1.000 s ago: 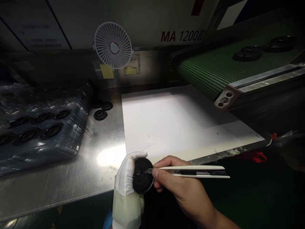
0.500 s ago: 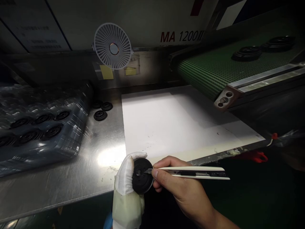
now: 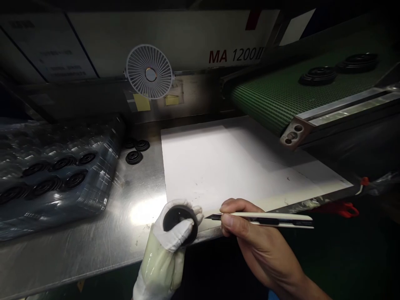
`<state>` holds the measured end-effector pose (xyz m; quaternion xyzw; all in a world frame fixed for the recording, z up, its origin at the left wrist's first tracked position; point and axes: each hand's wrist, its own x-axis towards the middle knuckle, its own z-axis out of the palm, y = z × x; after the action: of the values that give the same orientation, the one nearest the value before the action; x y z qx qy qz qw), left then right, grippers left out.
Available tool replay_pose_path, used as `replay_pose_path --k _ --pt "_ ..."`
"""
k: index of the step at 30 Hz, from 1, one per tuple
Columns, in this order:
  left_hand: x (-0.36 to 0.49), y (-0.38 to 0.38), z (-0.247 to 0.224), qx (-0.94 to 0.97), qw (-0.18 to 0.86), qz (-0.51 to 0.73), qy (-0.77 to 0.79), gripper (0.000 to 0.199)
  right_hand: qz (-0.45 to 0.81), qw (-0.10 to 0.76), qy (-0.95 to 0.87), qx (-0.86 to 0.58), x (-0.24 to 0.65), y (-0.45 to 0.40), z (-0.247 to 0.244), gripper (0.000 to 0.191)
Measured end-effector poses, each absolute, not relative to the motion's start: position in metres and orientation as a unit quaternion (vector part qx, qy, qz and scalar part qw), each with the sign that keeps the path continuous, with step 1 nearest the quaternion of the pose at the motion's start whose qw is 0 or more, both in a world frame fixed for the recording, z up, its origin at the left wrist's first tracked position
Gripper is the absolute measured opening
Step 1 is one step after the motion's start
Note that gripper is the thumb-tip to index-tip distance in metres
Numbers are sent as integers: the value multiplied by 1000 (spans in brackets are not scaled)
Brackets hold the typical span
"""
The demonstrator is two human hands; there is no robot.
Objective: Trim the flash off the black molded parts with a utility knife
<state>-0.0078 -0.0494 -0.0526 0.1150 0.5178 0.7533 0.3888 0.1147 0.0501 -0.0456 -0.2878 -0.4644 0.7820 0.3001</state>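
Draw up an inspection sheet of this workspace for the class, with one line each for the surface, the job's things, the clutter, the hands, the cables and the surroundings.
Surface: stainless steel table with a white sheet on it.
Job's things: black round part and white-handled snap-off knife, blade tip just apart from the part.
Clutter: plastic-wrapped black parts; three loose ones beside them.
Hands: gloved left hand grips the part; bare right hand holds the knife.
Cables: thin white wire at the right edge, with a red tip.
Surroundings: green mesh conveyor carrying two black parts; white fan; panel marked MA 1200.
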Motion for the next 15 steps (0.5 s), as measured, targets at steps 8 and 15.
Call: replay_pose_path --k 8,15 --pt "-7 -51 -81 102 429 784 436 16 820 264 -407 -303 104 37 -50 24" --pt "0 -46 -78 85 438 793 416 10 804 272 -435 -301 102 32 -50 22"
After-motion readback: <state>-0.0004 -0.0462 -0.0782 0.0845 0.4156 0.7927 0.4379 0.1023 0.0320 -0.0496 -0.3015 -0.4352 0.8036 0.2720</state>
